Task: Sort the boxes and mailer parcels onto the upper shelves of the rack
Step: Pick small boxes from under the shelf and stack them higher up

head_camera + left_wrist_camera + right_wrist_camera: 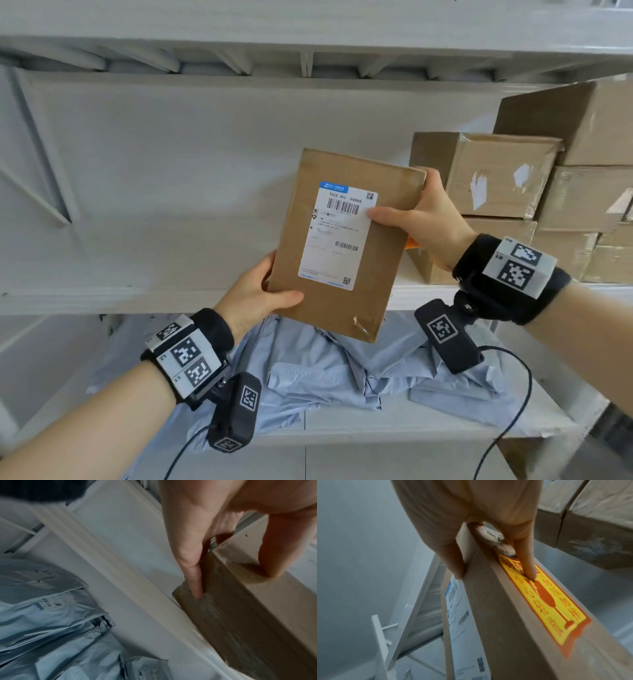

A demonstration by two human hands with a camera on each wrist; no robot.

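Observation:
A flat brown cardboard box [342, 246] with a white shipping label [337, 236] is held up in front of the rack's upper shelf [137, 270]. My left hand [260, 294] grips its lower left corner, thumb on the front face. My right hand [421, 219] grips its upper right edge, thumb on the label. In the left wrist view the fingers [193, 566] wrap the box's edge [240, 615]. In the right wrist view the fingers [525, 555] press a yellow and red fragile sticker [546, 601] on the box's back.
Several brown boxes [507, 178] are stacked at the right end of the upper shelf. Grey-blue mailer parcels [342, 370] lie piled on the lower shelf [376, 425], also visible as mailers [51, 615] in the left wrist view. The upper shelf's left part is bare.

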